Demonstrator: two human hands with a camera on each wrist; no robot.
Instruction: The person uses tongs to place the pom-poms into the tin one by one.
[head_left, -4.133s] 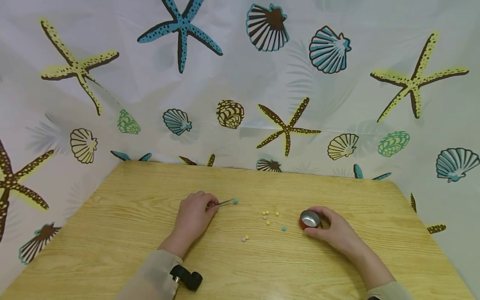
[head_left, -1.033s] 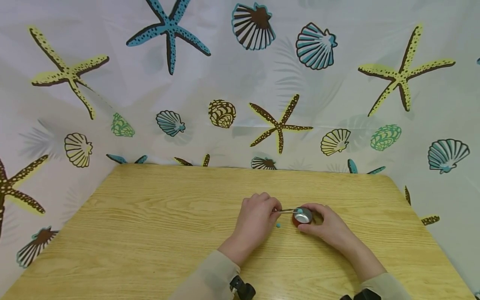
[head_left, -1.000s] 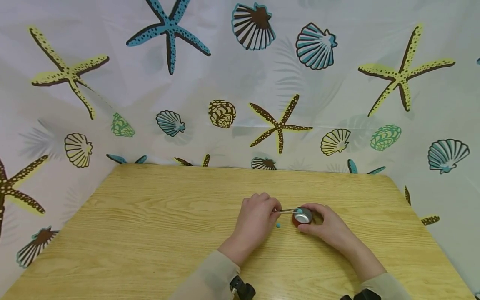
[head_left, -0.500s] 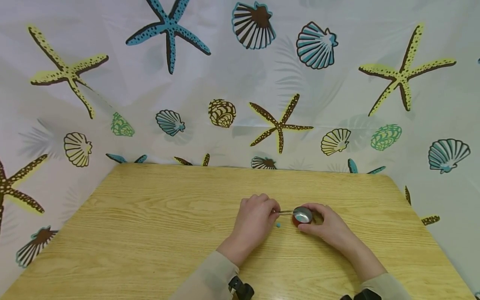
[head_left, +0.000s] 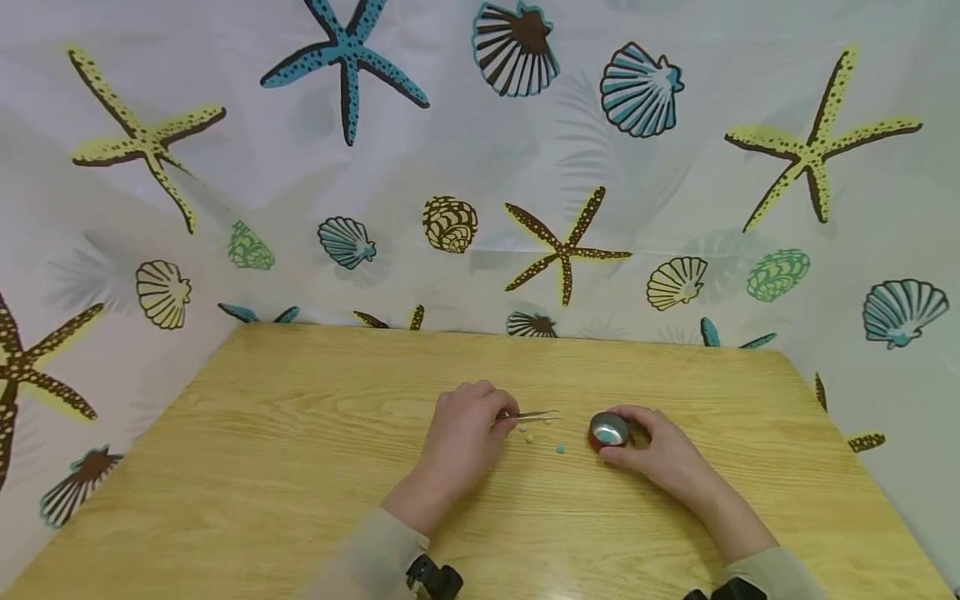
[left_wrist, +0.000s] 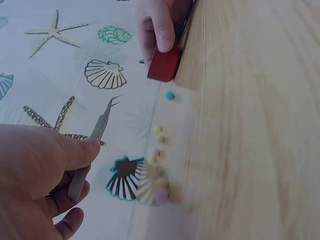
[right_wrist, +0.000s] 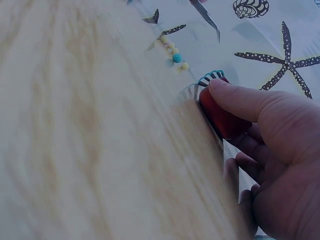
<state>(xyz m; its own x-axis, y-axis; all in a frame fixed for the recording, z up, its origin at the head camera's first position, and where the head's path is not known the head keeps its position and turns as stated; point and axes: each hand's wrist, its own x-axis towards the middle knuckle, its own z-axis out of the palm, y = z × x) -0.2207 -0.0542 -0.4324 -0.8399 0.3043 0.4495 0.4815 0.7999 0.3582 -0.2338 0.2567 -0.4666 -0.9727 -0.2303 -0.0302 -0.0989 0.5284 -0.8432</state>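
My left hand pinches metal tweezers between thumb and fingers. Their thin bent tips are slightly apart, with nothing between them, left of the cup and above the table. My right hand grips a small round red cup with a silvery inside, tilted toward the left. Inside it lies a blue bead. Another blue bead rests on the table between the hands. Under the tweezers are a yellow bead and a pink bead; more show in the left wrist view, and the left hand partly hides the group.
The wood-grain table reaches back to a hanging white cloth printed with starfish and shells. Dark camera mounts sit at the person's wrists.
The tweezers brought a blue bead over the cup and let it go inside. My left hand has since drawn back to the left with the tweezers. The right hand keeps holding the cup.
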